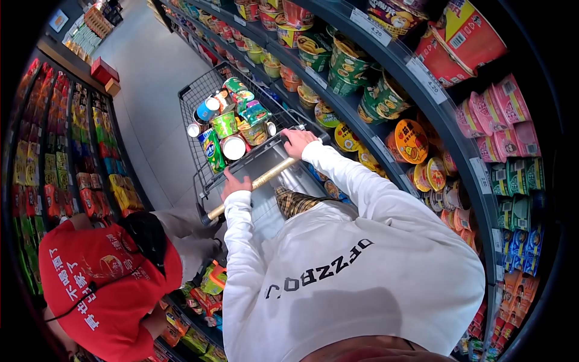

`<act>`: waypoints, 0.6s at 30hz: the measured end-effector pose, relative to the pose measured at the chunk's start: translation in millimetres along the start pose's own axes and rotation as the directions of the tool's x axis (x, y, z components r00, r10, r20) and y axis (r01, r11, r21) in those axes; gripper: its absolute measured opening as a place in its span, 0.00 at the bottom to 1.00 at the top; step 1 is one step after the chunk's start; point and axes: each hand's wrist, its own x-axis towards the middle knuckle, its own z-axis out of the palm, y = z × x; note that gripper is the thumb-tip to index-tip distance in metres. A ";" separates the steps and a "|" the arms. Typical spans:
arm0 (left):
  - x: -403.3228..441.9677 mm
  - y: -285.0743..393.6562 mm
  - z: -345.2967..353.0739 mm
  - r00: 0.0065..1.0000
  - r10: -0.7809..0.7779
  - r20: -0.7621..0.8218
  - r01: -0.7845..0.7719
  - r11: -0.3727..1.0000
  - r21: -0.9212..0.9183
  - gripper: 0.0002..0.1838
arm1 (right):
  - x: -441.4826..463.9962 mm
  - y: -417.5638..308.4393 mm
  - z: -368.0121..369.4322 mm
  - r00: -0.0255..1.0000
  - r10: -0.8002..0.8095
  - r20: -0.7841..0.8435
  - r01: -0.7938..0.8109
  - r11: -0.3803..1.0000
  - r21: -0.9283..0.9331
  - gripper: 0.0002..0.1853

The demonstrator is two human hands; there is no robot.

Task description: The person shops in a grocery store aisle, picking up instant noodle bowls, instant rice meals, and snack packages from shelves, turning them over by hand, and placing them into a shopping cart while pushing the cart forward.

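A shopping cart (183, 117) stands in front of me, loaded with several cup noodles, cans and packets, among them a green snack canister (212, 152) and a green noodle cup (224, 124). Across the near end runs its pale yellow handle (265, 175). My left hand (236, 183) is just beyond the left part of this bar, thumb and fingers apart, with its wrist over the bar. My right hand (298, 143) lies at the cart's rear right corner, fingers stretched out and apart. Neither hand holds any goods. Whether the palms press on the bar is hidden.
Shelves (422, 75) of cup noodles line my right side, close to my arm. At left is a shelf (60, 133) of bagged goods. A person in a red shirt (114, 283) stands close on my left. The floor (136, 72) runs forward past red and brown boxes (105, 71).
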 end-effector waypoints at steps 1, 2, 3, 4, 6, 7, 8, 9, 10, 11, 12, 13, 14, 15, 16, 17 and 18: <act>5.5 0.3 -0.5 1.000 -0.011 -0.007 0.011 1.000 -0.006 0.39 | 4.4 -0.8 0.3 1.000 -0.022 -0.016 0.022 1.000 0.009 0.23; 11.4 -0.1 -0.4 1.000 -0.007 -0.008 0.007 1.000 0.001 0.39 | 8.7 -1.6 0.8 0.999 -0.044 -0.032 0.044 0.999 0.019 0.22; 16.8 -1.2 0.8 0.999 -0.034 0.013 0.034 0.999 0.017 0.39 | 13.0 -2.0 2.3 0.997 -0.064 -0.046 0.065 0.997 0.031 0.22; 24.3 -1.8 1.2 0.998 -0.059 0.030 0.058 0.998 0.030 0.38 | 18.8 -3.0 1.9 0.997 -0.062 -0.050 0.064 0.997 0.038 0.22; 36.1 -0.8 -1.3 0.998 -0.059 0.035 0.058 0.997 0.044 0.38 | 29.1 -4.8 1.2 0.998 -0.059 -0.035 0.060 0.997 0.042 0.24; 40.6 1.2 -5.1 0.997 -0.062 0.045 0.060 0.998 0.036 0.38 | 34.0 -7.5 -1.8 0.998 -0.058 -0.015 0.059 0.997 0.042 0.25; 45.4 2.2 -8.4 0.996 -0.065 0.056 0.064 0.998 0.028 0.39 | 40.6 -8.7 -1.8 0.998 -0.056 -0.012 0.057 0.997 0.046 0.25; 51.0 2.1 -10.3 0.997 -0.056 0.044 0.055 0.998 0.029 0.39 | 46.7 -9.7 -1.5 0.998 -0.058 -0.011 0.058 0.997 0.047 0.25; 56.3 2.2 -12.5 0.997 -0.058 0.047 0.056 0.998 0.033 0.39 | 52.0 -10.8 -1.8 0.998 -0.060 -0.011 0.060 0.997 0.046 0.25; 61.5 2.5 -14.7 0.996 -0.061 0.061 0.059 0.998 0.033 0.39 | 57.1 -12.1 -2.5 0.998 -0.057 -0.007 0.057 0.997 0.050 0.25; 67.0 3.8 -17.7 0.995 -0.063 0.074 0.060 0.998 0.034 0.39 | 62.5 -14.4 -4.6 0.998 -0.058 0.002 0.057 0.997 0.056 0.25; 72.7 2.9 -17.6 0.995 -0.064 0.076 0.061 0.997 0.039 0.39 | 67.9 -15.9 -6.8 0.998 -0.059 0.010 0.059 0.996 0.062 0.25; 79.4 -0.1 -16.2 0.997 -0.046 0.062 0.045 0.999 0.015 0.39 | 73.4 -17.9 -8.9 0.998 -0.057 0.011 0.056 0.996 0.066 0.25; 85.8 -1.8 -17.2 0.998 -0.027 0.048 0.027 1.000 -0.007 0.39 | 77.9 -20.5 -10.1 0.999 -0.053 0.004 0.052 0.996 0.065 0.25; 93.1 -2.7 -18.3 0.998 -0.026 0.051 0.026 1.000 -0.001 0.39 | 82.8 -22.0 -10.6 0.999 -0.048 -0.003 0.048 0.997 0.065 0.25; 100.1 -3.1 -18.9 0.996 -0.045 0.071 0.044 0.999 0.011 0.39 | 89.2 -20.6 -7.1 0.999 -0.042 0.001 0.042 0.997 0.072 0.25; 106.8 -2.0 -21.0 0.994 -0.063 0.086 0.062 0.998 0.019 0.39 | 97.0 -20.3 -4.2 0.999 -0.049 0.003 0.049 0.996 0.068 0.25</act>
